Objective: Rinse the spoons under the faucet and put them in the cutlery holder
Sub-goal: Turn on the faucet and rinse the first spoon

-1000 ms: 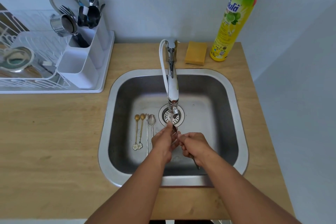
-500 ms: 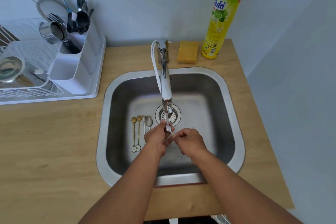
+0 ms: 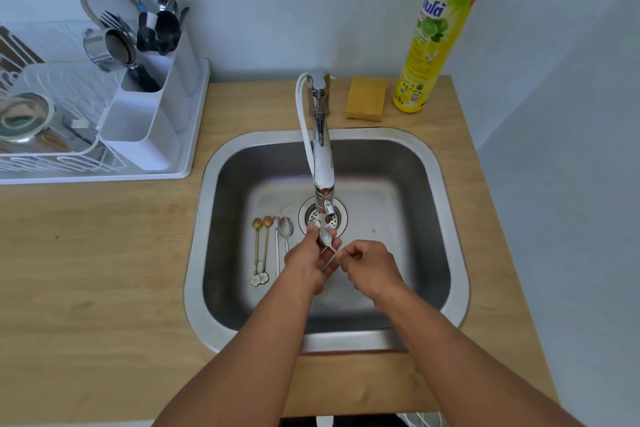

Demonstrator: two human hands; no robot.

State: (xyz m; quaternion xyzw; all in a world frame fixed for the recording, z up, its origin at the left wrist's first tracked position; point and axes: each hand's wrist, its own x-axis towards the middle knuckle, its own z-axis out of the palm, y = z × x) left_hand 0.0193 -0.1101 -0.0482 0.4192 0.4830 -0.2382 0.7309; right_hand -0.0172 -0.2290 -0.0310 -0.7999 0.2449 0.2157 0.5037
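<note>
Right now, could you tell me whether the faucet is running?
Running: a thin white stream falls from the faucet onto the spoon held by the left hand and right hand.

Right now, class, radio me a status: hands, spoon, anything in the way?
Left hand and right hand both grip one spoon under the faucet. Four spoons wait in the sink. Cutlery holder path clear.

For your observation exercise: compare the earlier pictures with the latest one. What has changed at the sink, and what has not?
Little changed. The left hand and right hand still hold one spoon under the faucet; its bowl now shows between the left fingers. The camera view shifted slightly. The four spoons on the sink floor, the sponge and the cutlery holder stayed put.
</note>
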